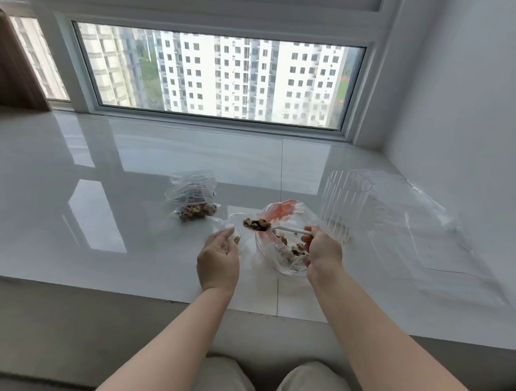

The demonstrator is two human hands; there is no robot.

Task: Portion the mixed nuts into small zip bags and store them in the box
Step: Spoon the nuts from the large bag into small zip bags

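Observation:
My right hand [321, 247] grips a white spoon [290, 230] loaded with mixed nuts [256, 224], held over the gap between two bags. Under it a large clear bag with red print [281, 215] lies open with more nuts inside. My left hand [219, 262] holds a small clear zip bag [237, 234] with a few nuts in it, just left of the spoon's tip. Further back lie small zip bags filled with nuts [193, 199]. A clear ribbed plastic box [344, 200] stands to the right of the big bag.
All of this sits on a glossy white window ledge [102, 172], with a window behind and a white wall to the right. Flat clear plastic sheets or bags [430, 232] lie at the right. The ledge's front edge runs just in front of my knees.

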